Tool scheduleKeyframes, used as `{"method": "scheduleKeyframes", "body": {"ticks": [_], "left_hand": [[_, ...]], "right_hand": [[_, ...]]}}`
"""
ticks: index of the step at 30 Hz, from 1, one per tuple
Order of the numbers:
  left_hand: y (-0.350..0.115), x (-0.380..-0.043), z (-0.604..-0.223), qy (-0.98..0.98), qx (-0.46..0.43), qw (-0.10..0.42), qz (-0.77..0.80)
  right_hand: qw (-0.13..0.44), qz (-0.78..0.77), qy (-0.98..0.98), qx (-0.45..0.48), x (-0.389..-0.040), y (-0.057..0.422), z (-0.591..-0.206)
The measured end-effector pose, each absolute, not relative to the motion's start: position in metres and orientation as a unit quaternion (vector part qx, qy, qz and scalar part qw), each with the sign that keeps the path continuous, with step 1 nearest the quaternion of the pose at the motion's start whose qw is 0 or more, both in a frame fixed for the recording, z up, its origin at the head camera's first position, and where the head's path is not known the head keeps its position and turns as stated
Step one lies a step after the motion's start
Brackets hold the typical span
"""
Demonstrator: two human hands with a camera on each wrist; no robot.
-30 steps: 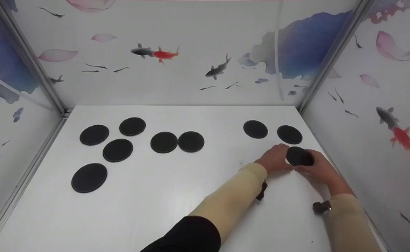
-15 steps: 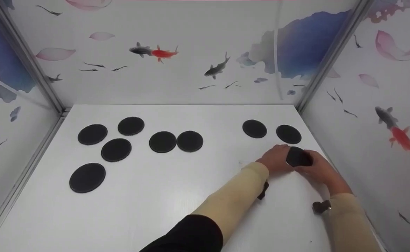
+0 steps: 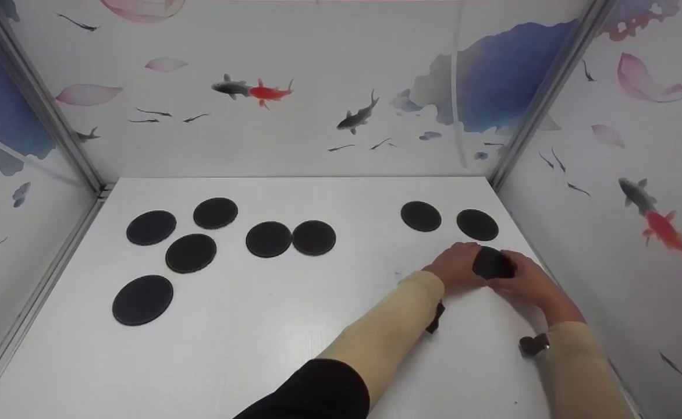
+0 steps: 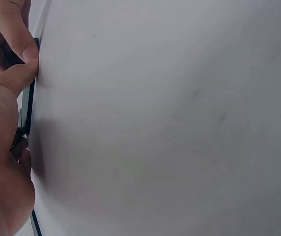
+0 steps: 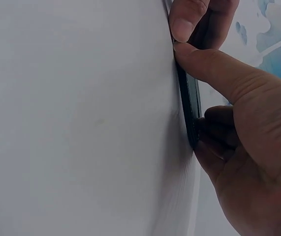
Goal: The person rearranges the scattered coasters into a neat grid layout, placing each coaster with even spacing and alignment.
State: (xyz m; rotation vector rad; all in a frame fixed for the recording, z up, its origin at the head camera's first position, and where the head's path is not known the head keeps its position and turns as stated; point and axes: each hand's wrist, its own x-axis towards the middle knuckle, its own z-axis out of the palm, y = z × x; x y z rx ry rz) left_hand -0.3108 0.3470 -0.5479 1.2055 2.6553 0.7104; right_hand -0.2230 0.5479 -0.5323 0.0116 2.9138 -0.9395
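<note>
- Two bare hands hold one round matte-black disc (image 3: 493, 263) at a smooth white bench (image 3: 248, 361); whether its underside touches the surface cannot be told.
- Left hand (image 3: 455, 266): its grip is curled about the left edge of the held disc.
- Right hand (image 3: 528, 280): its grip clasps the right edge of the held disc.
- Both thumb tips meet at the held disc's near edge, as the two wrist views show.
- Just beyond the held disc lies a second black disc (image 3: 478, 224); farther beyond and to its left lies a third black disc (image 3: 421, 216).
- Well to the left of the held disc, a touching pair of black discs (image 3: 268, 239) lies flat.
- Farthest left of the held disc, four loose black discs (image 3: 191, 253) lie apart from one another.
- Nearer than the held disc are two cream fabric sleeves (image 3: 384, 329), the left one running into a black sleeve (image 3: 318, 390).
- Beyond the held disc, past the bench's far edge, stands a white back panel (image 3: 312, 35) printed with fish and petals.
</note>
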Motion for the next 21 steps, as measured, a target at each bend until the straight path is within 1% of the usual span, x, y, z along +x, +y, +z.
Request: {"method": "scheduleKeyframes", "body": {"ticks": [6, 14, 17, 21], "left_hand": [[0.348, -0.316, -0.552, 0.878, 0.411, 0.061, 0.236], [0.346, -0.317, -0.551, 0.877, 0.411, 0.06, 0.243], [0.341, -0.312, -0.545, 0.879, 0.403, 0.056, 0.247], [0.322, -0.294, -0.522, 0.868, 0.405, 0.037, 0.284]], "right_hand": [[0.035, -0.305, 0.951, -0.024, -0.221, 0.55, -0.534], [0.049, -0.309, 0.949, -0.018, -0.219, 0.55, -0.532], [0.045, -0.311, 0.949, -0.022, -0.22, 0.549, -0.531], [0.039, -0.313, 0.949, -0.023, -0.219, 0.549, -0.53]]}}
